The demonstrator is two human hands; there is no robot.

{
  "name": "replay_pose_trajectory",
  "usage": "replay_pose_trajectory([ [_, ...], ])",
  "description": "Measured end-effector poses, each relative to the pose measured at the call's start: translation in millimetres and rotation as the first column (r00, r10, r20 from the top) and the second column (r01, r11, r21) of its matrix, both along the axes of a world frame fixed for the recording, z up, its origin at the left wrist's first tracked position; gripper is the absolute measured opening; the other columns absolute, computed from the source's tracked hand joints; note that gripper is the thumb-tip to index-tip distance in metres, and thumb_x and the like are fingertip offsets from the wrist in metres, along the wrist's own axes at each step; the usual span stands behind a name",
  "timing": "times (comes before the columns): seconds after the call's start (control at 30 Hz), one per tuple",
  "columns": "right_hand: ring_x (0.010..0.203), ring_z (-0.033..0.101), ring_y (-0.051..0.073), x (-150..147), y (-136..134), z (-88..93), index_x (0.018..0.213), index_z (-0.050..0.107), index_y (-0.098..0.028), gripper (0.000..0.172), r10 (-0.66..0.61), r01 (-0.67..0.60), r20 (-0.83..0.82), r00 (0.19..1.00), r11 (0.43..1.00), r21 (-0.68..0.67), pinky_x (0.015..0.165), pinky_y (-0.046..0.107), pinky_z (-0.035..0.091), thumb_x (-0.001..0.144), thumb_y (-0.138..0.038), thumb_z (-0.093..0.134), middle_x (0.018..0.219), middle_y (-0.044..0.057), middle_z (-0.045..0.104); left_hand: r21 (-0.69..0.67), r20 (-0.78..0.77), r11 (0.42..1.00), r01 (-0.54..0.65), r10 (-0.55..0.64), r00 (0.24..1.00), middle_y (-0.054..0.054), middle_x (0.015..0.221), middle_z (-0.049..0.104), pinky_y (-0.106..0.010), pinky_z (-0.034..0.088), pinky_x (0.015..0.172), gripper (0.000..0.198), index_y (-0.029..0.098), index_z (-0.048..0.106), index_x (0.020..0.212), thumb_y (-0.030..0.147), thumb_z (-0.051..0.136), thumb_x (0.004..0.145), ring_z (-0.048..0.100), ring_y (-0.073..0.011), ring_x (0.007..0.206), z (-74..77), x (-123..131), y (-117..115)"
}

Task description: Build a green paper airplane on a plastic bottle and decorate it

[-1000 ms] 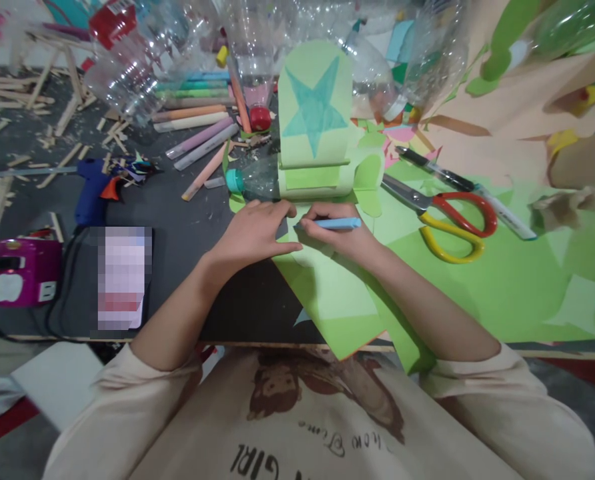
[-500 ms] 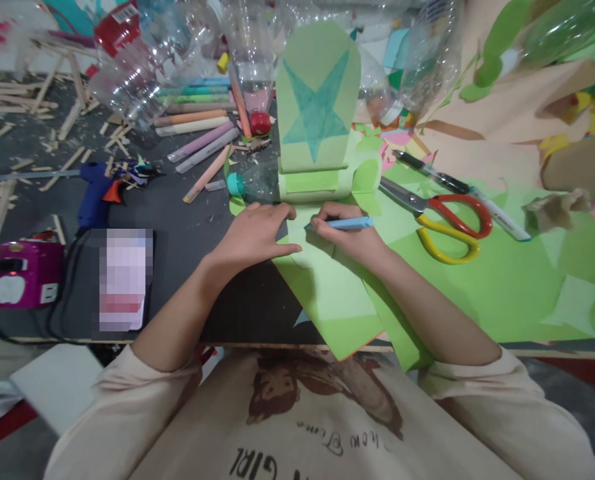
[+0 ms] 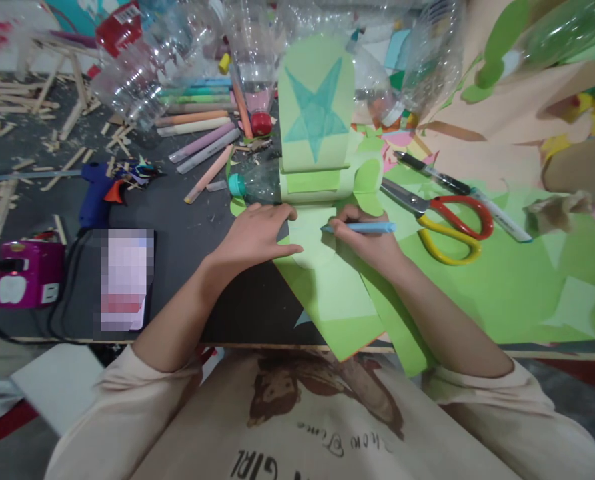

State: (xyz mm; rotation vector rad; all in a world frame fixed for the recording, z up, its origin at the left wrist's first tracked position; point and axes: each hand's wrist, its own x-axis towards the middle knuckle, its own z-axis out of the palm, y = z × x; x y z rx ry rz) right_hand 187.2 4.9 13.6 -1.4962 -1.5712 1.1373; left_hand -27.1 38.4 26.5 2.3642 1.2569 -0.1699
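Observation:
My left hand (image 3: 255, 235) lies flat with fingers stretched out on the left edge of a light green paper sheet (image 3: 322, 273). My right hand (image 3: 367, 241) is closed round a light blue marker (image 3: 360, 228), whose tip touches the sheet. Just beyond both hands lies a plastic bottle with a teal cap (image 3: 252, 185), wrapped in green paper. A green card with a teal star (image 3: 316, 110) stands up from it.
Red and yellow scissors (image 3: 442, 217) and a black pen (image 3: 430, 170) lie to the right on green paper. Several markers (image 3: 202, 130) and clear bottles (image 3: 142, 73) sit at the back. A blue glue gun (image 3: 93, 190), a pink box (image 3: 22, 273) and wooden sticks (image 3: 7, 120) are on the left.
My right hand has slid to the right across the green sheet with the blue marker. My left hand has stayed where it was.

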Motion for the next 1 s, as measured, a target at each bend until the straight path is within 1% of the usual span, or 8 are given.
replay_pose_trajectory([
  [0.1, 0.055, 0.041, 0.012, 4, -2, 3.2, 0.054, 0.045, -0.022, 0.024, -0.037, 0.036, 0.023, 0.999, 0.999, 0.008, 0.06, 0.03, 0.036, 0.075, -0.023, 0.057, 0.053, -0.004, 0.048, 0.015, 0.009, 1.0, 0.002, -0.002, 1.0, -0.006, 0.095, 0.069, -0.031, 0.04, 0.085, 0.053, 0.018, 0.056, 0.12, 0.055, 0.067, 0.083, 0.065, -0.0261, 0.094, -0.4, 0, 0],
  [0.27, 0.051, 0.039, 0.011, 10, -2, 8.2, 0.049, 0.039, -0.022, 0.031, -0.061, 0.065, 0.084, 0.995, 0.997, -0.05, 0.055, 0.03, 0.034, 0.073, -0.021, 0.057, 0.046, -0.004, 0.043, 0.003, 0.024, 1.0, -0.006, 0.006, 1.0, -0.006, 0.093, 0.069, -0.031, 0.041, 0.084, 0.051, 0.018, 0.057, 0.119, 0.053, 0.067, 0.083, 0.065, -0.0261, 0.094, 0.7, 0, 0],
  [0.4, 0.05, 0.042, 0.012, 13, -2, 4.5, 0.05, 0.044, -0.022, 0.028, -0.071, 0.074, 0.059, 0.996, 0.996, -0.052, 0.053, 0.029, 0.036, 0.073, -0.025, 0.06, 0.046, -0.004, 0.048, -0.009, 0.017, 1.0, -0.019, 0.02, 1.0, -0.007, 0.095, 0.069, -0.032, 0.04, 0.084, 0.052, 0.018, 0.057, 0.12, 0.052, 0.068, 0.082, 0.064, -0.0266, 0.095, 1.8, 1, 0],
  [0.57, 0.048, 0.048, 0.012, 18, -5, -2.3, 0.068, 0.06, -0.022, 0.014, -0.149, 0.136, -0.126, 0.981, 0.985, -0.108, 0.048, 0.029, 0.041, 0.071, -0.033, 0.066, 0.057, -0.002, 0.058, -0.013, -0.006, 1.0, -0.018, 0.017, 1.0, -0.007, 0.096, 0.069, -0.032, 0.041, 0.085, 0.053, 0.018, 0.057, 0.121, 0.051, 0.069, 0.082, 0.064, -0.0274, 0.096, 1.9, 1, 0],
  [0.67, 0.056, 0.054, 0.014, 19, -6, -0.6, 0.081, 0.064, -0.022, 0.017, -0.119, 0.102, -0.154, 0.981, 0.988, -0.115, 0.054, 0.031, 0.045, 0.068, -0.032, 0.07, 0.068, 0.0, 0.064, -0.01, -0.01, 1.0, -0.008, 0.008, 1.0, -0.007, 0.098, 0.069, -0.032, 0.04, 0.086, 0.052, 0.019, 0.057, 0.121, 0.051, 0.069, 0.083, 0.064, -0.0274, 0.098, 1.4, 2, 0],
  [0.8, 0.058, 0.052, 0.015, 17, -7, 4.5, 0.067, 0.062, -0.021, 0.006, -0.07, 0.061, -0.066, 0.995, 0.989, -0.132, 0.055, 0.03, 0.043, 0.069, -0.026, 0.065, 0.061, 0.0, 0.059, -0.012, -0.014, 1.0, -0.004, 0.004, 1.0, -0.008, 0.101, 0.069, -0.033, 0.04, 0.088, 0.052, 0.019, 0.057, 0.122, 0.052, 0.068, 0.083, 0.064, -0.0279, 0.1, 0.4, 2, 0],
  [0.87, 0.055, 0.049, 0.014, 16, -7, 5.7, 0.062, 0.06, -0.021, 0.008, -0.073, 0.07, -0.018, 0.997, 0.988, -0.139, 0.054, 0.029, 0.041, 0.069, -0.023, 0.062, 0.055, -0.002, 0.055, -0.01, -0.017, 1.0, -0.004, 0.004, 1.0, -0.008, 0.102, 0.069, -0.033, 0.04, 0.088, 0.053, 0.019, 0.056, 0.122, 0.052, 0.069, 0.083, 0.064, -0.0279, 0.101, -0.1, 1, 0],
  [1.0, 0.055, 0.049, 0.014, 15, -7, 4.8, 0.061, 0.061, -0.02, 0.009, -0.07, 0.069, 0.001, 0.998, 0.99, -0.12, 0.055, 0.029, 0.04, 0.069, -0.025, 0.062, 0.056, -0.001, 0.057, -0.009, -0.006, 1.0, 0.004, -0.004, 1.0, -0.008, 0.101, 0.069, -0.033, 0.04, 0.089, 0.053, 0.019, 0.056, 0.122, 0.054, 0.068, 0.083, 0.064, -0.0274, 0.101, -1.2, 0, 1],
])
